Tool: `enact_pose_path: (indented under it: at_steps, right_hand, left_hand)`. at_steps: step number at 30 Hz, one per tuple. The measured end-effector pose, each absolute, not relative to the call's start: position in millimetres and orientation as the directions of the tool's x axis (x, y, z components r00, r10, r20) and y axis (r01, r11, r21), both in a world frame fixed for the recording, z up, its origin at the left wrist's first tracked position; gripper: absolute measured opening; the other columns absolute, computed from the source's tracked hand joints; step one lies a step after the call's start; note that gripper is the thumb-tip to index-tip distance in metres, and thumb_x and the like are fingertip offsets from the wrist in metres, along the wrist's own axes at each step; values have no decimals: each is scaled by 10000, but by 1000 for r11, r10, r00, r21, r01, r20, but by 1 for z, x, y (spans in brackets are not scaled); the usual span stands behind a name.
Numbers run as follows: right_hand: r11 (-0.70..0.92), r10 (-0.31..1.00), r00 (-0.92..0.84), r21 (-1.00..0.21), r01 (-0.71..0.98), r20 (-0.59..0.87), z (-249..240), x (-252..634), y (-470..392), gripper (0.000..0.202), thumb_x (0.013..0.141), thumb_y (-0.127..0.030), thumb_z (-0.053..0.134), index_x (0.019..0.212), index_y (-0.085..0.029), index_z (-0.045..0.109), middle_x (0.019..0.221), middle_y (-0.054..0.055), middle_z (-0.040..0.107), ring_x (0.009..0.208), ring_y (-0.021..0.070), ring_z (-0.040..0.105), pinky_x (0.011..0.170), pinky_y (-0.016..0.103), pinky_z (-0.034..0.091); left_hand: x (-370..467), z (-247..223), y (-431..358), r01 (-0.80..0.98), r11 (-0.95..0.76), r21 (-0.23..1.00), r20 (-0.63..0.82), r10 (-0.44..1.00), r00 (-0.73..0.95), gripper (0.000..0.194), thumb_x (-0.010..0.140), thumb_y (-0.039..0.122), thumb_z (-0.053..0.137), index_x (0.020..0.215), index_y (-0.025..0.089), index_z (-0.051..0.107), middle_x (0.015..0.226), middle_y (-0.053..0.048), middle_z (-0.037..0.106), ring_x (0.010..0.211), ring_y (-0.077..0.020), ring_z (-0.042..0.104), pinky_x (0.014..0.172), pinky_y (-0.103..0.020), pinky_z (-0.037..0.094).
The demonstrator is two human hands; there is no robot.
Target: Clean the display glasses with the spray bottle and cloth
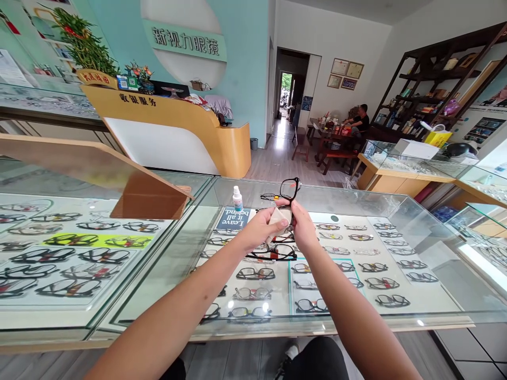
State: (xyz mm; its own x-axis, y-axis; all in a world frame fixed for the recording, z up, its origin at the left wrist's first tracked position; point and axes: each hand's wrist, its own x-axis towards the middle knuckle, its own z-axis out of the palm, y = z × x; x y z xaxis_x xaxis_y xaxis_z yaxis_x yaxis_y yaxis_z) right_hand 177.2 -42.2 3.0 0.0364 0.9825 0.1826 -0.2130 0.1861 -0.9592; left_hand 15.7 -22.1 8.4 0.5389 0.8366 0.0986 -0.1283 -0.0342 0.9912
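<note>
Holding the black-framed eyeglasses (pixel 295 191) by their frame, the right grip (pixel 298 210) is closed with the fingers around the middle part of them, above the glass-topped display worktop (pixel 166 295). One lens of these eyeglasses rises above the right grip, and the other part goes down between the two hands, where the fingers and the cloth hide some of it. The left grip (pixel 277 221) is also closed, and it pinches a small off-white cloth (pixel 279 217) just beside this lower part; whether the cloth touches the lens, I cannot tell exactly. Under the hands, a pair of black eyeglasses with a red tag (pixel 274 254) lies on the worktop, and behind the hands there is another dark pair with a yellow-orange tag (pixel 270 197). To the left of them, a small white plastic bottle with a printed label (pixel 237 200) stands upright, near a dark blue card with white letters (pixel 233 218), which reads "Leave it all behind". Inside the worktop, many eyeglasses (pixel 255 273) are arranged in rows on white panels. Far behind, a seated person in dark clothes (pixel 361 122) is beside a dark wooden table (pixel 330 135).
</note>
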Motion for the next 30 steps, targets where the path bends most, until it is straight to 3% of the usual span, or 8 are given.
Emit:
enact_pose_path:
  at_steps: [5, 9, 12, 16, 20, 23, 25, 30]
  right_hand:
    - [253, 967, -10, -961, -114, 256, 3, 175, -46, 645, 1033, -787, 554, 1329, -284, 828, 1317, 75, 738, 811, 173, 568, 619, 297, 419]
    - [255, 965, -46, -963, -84, 259, 6, 172, -49, 665, 1033, -805, 537, 1328, -284, 826, 1133, 63, 707, 700, 141, 459, 572, 288, 369]
    - [274, 958, -61, -957, -95, 281, 6, 171, -50, 653, 1027, -805, 547, 1263, -270, 838, 946, 34, 595, 649, 135, 392, 552, 289, 338]
    - [296, 952, -60, -952, -72, 301, 6, 171, -49, 645, 1033, -795, 538, 1213, -257, 845, 899, 24, 561, 642, 146, 361, 553, 302, 327]
    - [243, 967, -48, -963, -118, 250, 5, 173, -48, 623, 1032, -776, 561, 1279, -279, 843, 1064, 59, 699, 715, 163, 487, 597, 301, 401]
    - [231, 971, -20, -956, -180, 238, 3, 174, -46, 606, 1016, -762, 606, 1305, -285, 842, 1302, 77, 752, 959, 219, 653, 737, 315, 515]
    - [224, 973, -9, -949, -222, 232, 2, 175, -44, 609, 1006, -758, 628, 1308, -276, 844, 1348, 78, 763, 1094, 251, 682, 807, 322, 548]
    - [191, 981, 18, -946, -263, 194, 2, 176, -42, 603, 1007, -737, 628, 1302, -261, 852, 1289, 69, 784, 996, 216, 683, 726, 284, 513]
  left_hand:
    - [21, 10, -26, -176, -11, 984, 96, 873, 479, 845, 716, 694, 982, 1302, 153, 706, 909, -29, 762, 768, -173, 650, 697, -274, 451]
    - [24, 10, -26, -185, 8, 983, 75, 899, 432, 783, 724, 792, 928, 1127, 153, 719, 862, -40, 768, 762, -187, 688, 697, -286, 504]
    - [26, 8, -26, -213, 19, 977, 74, 905, 419, 772, 735, 860, 872, 1036, 166, 720, 803, -48, 765, 741, -205, 717, 688, -302, 542]
    - [26, 6, -25, -261, 38, 965, 87, 889, 449, 707, 757, 833, 880, 965, 174, 733, 788, -57, 771, 758, -215, 748, 698, -303, 569]
    - [24, 4, -23, -309, 74, 948, 88, 873, 479, 655, 782, 786, 898, 950, 170, 751, 808, -61, 780, 775, -201, 750, 749, -298, 582]
    - [23, 3, -21, -320, 71, 945, 99, 868, 487, 639, 770, 765, 923, 914, 167, 750, 755, -35, 752, 710, -165, 702, 717, -273, 553]
    - [21, 3, -21, -321, 87, 943, 91, 860, 502, 635, 757, 740, 946, 945, 164, 758, 762, -33, 755, 717, -168, 701, 725, -277, 548]
    - [18, 8, -24, -287, 76, 955, 97, 834, 543, 665, 755, 627, 1000, 1171, 162, 768, 1008, -91, 829, 936, -224, 769, 869, -311, 570]
